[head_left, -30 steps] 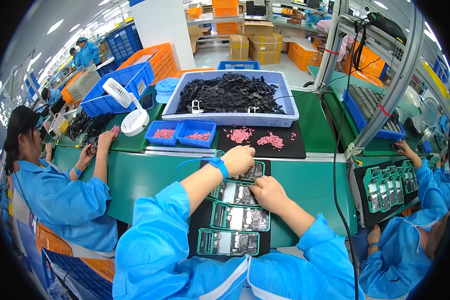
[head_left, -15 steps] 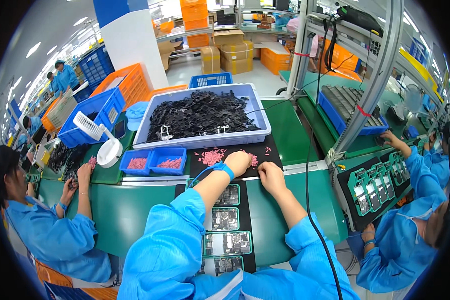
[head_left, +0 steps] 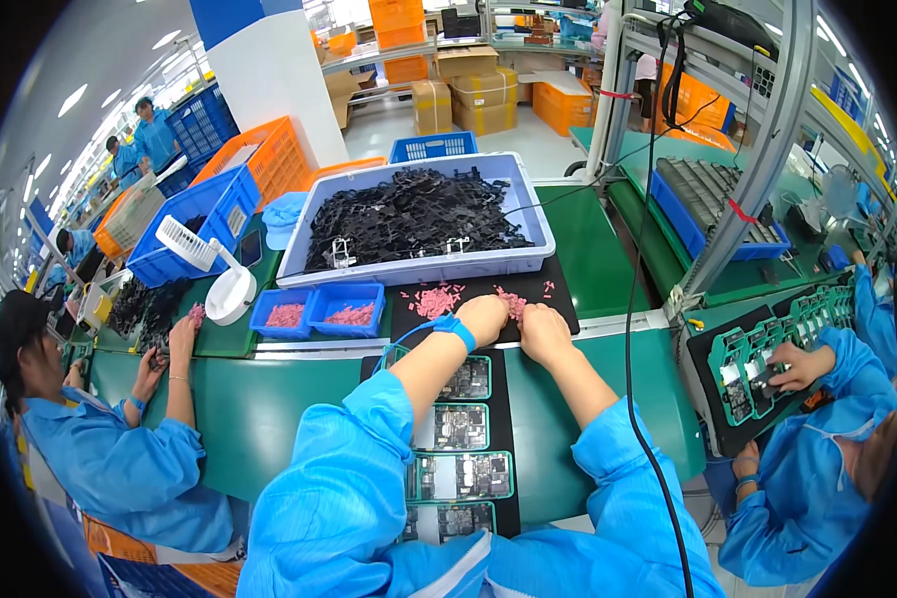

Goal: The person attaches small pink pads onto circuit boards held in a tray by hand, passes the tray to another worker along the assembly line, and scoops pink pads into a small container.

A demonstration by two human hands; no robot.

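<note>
On a black mat, small pink pieces (head_left: 436,301) lie in loose heaps. My left hand (head_left: 483,318), with a blue strap round its wrist, is closed above the heap, its fingertips at the pink pieces. Close by on the right, my right hand (head_left: 546,334) is closed too, fingers curled in beside the pieces (head_left: 511,301). What either hand pinches is hidden. Below my left forearm, several green-framed phone circuit boards (head_left: 460,427) lie in a column on a black strip. Two small blue bins (head_left: 349,312) left of the heap hold more pink pieces.
A large pale tub (head_left: 409,274) full of black parts stands beyond my hands. A black cable (head_left: 629,349) hangs down right of my right arm. A white fan (head_left: 231,294) stands at left. Co-workers sit on both sides; the right one's hand (head_left: 802,367) is over boards.
My right hand has moved left and forward, next to my left hand at the pink pieces. The right co-worker's hand has come back onto the boards. The whole view has shifted slightly.
</note>
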